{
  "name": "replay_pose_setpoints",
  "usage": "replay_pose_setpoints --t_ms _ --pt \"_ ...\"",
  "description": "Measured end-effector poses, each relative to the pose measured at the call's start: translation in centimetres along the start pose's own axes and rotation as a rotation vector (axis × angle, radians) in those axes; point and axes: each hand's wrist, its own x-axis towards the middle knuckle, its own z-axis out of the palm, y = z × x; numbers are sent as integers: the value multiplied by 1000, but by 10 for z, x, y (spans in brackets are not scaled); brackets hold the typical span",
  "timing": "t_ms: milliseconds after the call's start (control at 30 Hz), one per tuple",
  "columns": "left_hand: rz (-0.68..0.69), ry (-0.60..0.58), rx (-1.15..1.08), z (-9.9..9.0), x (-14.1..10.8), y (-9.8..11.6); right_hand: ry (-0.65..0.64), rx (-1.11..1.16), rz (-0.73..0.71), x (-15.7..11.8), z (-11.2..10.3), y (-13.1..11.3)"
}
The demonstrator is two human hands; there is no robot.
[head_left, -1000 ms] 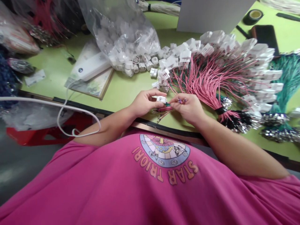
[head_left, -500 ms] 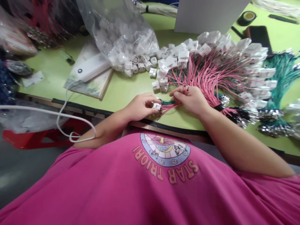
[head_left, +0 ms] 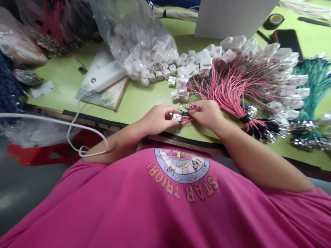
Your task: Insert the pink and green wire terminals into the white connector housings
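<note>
Near the table's front edge, my left hand pinches a white connector between thumb and fingers. Pink and green wires run rightward from it to my right hand, whose closed fingers grip them. Several metal-tipped wire ends stick out leftward from my right fingers, above the connector. Behind my right hand lies a large fan of pink wires with white connectors on their far ends. Loose white connectors sit behind my hands.
A clear bag of white connectors lies at the back. On the left are a white power bank with a cable on a flat book. Green wires, black tape and a dark phone-like object are at right.
My right hand has closed more around the wires and moved slightly down, and the loose wire ends now point left near the connector. The view has shifted slightly.
</note>
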Motion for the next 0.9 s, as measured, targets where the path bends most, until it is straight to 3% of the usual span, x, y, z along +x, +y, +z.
replay_pose_setpoints --t_ms 233,400,533,700,900 --pt "-181 -37 -299 -8 29 4 179 155 -27 -8 -5 1" --pt "-150 65 -543 3 45 -1 239 151 -95 -11 -9 0" --pt "-111 93 -644 13 45 -7 203 124 -72 -9 -10 0" --pt "-88 109 -571 16 42 -10 102 150 25 -4 -11 -1" --pt "129 150 -321 21 42 -19 -38 278 69 0 -16 -6"
